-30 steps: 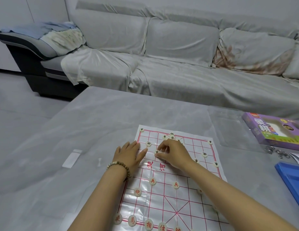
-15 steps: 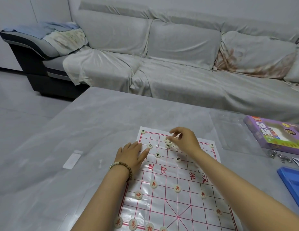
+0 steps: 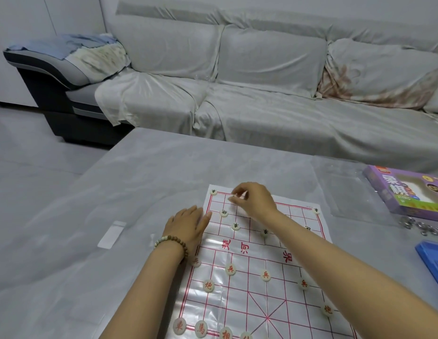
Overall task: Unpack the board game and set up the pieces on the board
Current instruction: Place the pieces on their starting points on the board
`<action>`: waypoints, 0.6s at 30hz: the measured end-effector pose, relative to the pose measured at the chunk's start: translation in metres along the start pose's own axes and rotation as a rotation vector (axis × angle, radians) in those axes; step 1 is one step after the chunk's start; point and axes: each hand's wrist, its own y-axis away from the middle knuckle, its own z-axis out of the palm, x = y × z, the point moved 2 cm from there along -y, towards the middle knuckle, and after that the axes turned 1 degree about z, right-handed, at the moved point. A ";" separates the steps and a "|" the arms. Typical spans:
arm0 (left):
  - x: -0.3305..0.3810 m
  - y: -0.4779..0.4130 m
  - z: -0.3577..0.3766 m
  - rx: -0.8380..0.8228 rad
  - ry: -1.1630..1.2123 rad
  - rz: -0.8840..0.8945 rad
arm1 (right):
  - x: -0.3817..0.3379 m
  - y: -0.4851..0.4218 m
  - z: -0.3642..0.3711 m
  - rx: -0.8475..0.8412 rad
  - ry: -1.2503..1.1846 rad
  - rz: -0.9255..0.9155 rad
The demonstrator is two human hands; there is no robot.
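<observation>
Evidently thin board sheet (image 3: 249, 292) wants pinning: left hand (image 3: 188, 226) lies flat, fingers straight, pressing its left edge. Right hand (image 3: 253, 200) pinches piece (image 3: 232, 196) over far back row, just beside corner piece (image 3: 213, 191), likely seating it on grid point.

A single head-worn camera looks forward and down, close over the surface (image 3: 139, 182). The board (image 3: 247, 302) fills the near foreground, the sofa (image 3: 262, 113) lies beyond, and the frame edges seem lens-bent.

We see the white, red-gridded board (image 3: 237, 297) lying flat at lower centre, cream round pieces (image 3: 230, 269) on its crossings.
</observation>
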 end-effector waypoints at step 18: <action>-0.026 0.021 -0.015 0.004 0.167 -0.059 | -0.042 0.032 0.037 -0.068 0.304 -0.199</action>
